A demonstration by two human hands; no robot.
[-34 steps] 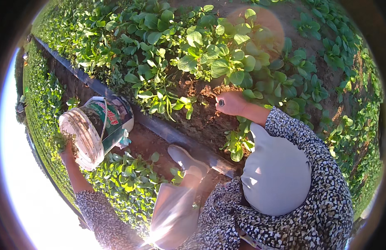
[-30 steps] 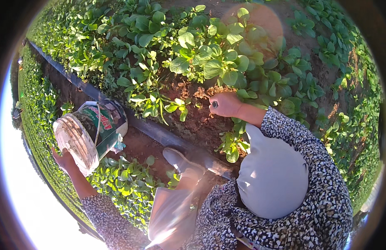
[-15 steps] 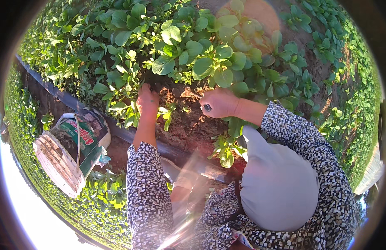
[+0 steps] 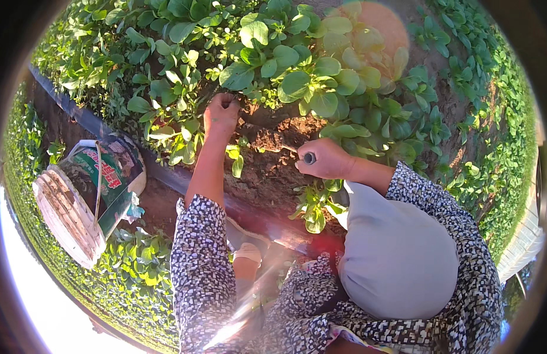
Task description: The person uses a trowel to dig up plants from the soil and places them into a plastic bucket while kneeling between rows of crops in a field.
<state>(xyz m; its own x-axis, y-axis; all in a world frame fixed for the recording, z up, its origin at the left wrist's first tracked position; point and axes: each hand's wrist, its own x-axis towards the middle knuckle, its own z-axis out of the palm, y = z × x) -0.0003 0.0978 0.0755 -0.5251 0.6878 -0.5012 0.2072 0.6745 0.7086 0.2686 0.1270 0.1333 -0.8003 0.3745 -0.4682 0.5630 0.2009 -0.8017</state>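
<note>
My left hand [image 4: 221, 118] is closed in a pinch at the edge of the green leafy plants [image 4: 295, 84], over a dark patch of soil. Its fingertips are partly hidden, and what they hold, if anything, is too small to make out. My right hand [image 4: 325, 159] is wrapped round a small hand tool [image 4: 309, 158], whose round, dark handle end faces up. A thin shaft runs left from that fist toward loose brown soil [image 4: 267, 140]; the tool's working end is hard to tell from the dirt. Small leafy sprigs [image 4: 235, 159] stand below my left wrist.
A white and green bucket [image 4: 87, 197] lies tipped at the left, beside a dark strip [image 4: 161, 174] running along the bed. Close on the right, a smooth grey cloth-covered shape [image 4: 397, 253] blocks part of the ground. A low plant [image 4: 313, 206] grows below my right hand.
My left hand has moved slightly up and right, out of the leaves. My right hand, still round the tool, has shifted a little right and down; more loose soil shows between them.
</note>
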